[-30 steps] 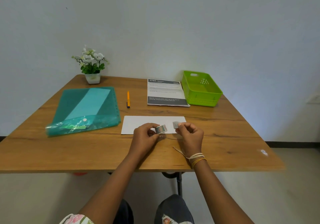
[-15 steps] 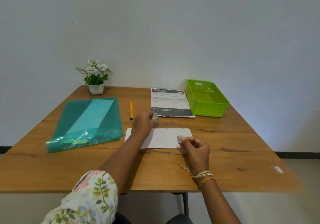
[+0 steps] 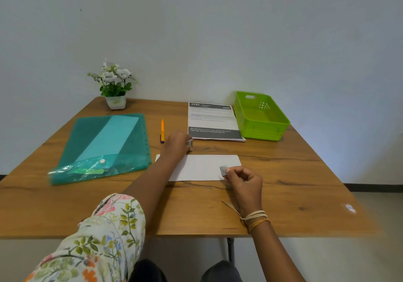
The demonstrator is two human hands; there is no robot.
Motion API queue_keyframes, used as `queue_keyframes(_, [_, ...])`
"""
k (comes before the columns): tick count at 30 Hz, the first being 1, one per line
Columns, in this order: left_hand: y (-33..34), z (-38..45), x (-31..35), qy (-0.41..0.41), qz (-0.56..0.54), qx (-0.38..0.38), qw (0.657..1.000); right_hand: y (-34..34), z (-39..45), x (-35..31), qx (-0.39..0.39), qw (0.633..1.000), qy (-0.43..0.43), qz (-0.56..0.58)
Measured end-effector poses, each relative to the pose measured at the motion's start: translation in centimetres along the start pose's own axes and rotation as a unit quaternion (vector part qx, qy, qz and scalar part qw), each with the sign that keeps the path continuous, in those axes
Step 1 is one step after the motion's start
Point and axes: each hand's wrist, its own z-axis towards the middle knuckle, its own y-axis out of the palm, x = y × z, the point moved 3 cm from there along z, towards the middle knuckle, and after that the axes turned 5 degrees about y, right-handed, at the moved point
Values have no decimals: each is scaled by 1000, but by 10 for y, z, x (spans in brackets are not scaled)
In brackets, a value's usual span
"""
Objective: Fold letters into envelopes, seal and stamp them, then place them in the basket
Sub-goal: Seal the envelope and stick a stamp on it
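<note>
Flat white rectangular paper envelope (image 3: 205,167) lay on the wooden table (image 3: 294,172), near the front edge, with the bright green perforated plastic basket (image 3: 261,116) well apart at the far right beside a printed white sheet with dark header bands (image 3: 212,120). Right hand (image 3: 245,182), fingers curled, pinched a small grey stamp (image 3: 222,170) over the envelope's right end; left hand (image 3: 176,144) gripped a small grey roll of stamps (image 3: 190,142) just beyond the envelope's far edge. Farther left: orange pen (image 3: 162,127), translucent teal plastic snap folder (image 3: 104,146), small white pot of white artificial flowers (image 3: 114,85).
</note>
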Motion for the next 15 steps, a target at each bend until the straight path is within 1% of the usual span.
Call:
queue_keyframes(2, [3,-3,-2,11,0,-3,1000,0,-1,1,0,1000,0,-5])
queue_keyframes(4, [0,-9,-3,30,37,13,999,0,-3,-1,-2,1000,-1,-5])
queue_keyframes(5, [-3,-13,-1,48,74,38,995,1,-4,-2,-5,1000,0,-2])
queue_keyframes(6, [-4,-19,2,73,105,80,989,2,-5,-3,-6,1000,4,3])
queue_keyframes(7, [-6,-28,7,99,110,125,981,3,-6,-5,-6,1000,11,15])
queue_keyframes(8, [-6,-39,14,126,87,165,974,4,-7,-6,-5,999,21,33])
queue_keyframes(9, [-5,-52,24,149,42,183,971,4,-7,-7,-4,998,33,54])
queue_keyframes(10, [-2,-64,36,165,-14,173,971,4,-7,-8,-4,996,44,75])
queue_keyframes(12, [7,-83,57,173,-104,96,975,4,-6,-10,-9,992,59,107])
queue_keyframes(13, [12,-91,65,173,-128,65,974,3,-6,-10,-11,991,62,118])
queue_keyframes(15, [22,-102,75,167,-155,47,972,1,-6,-10,-8,989,68,129])
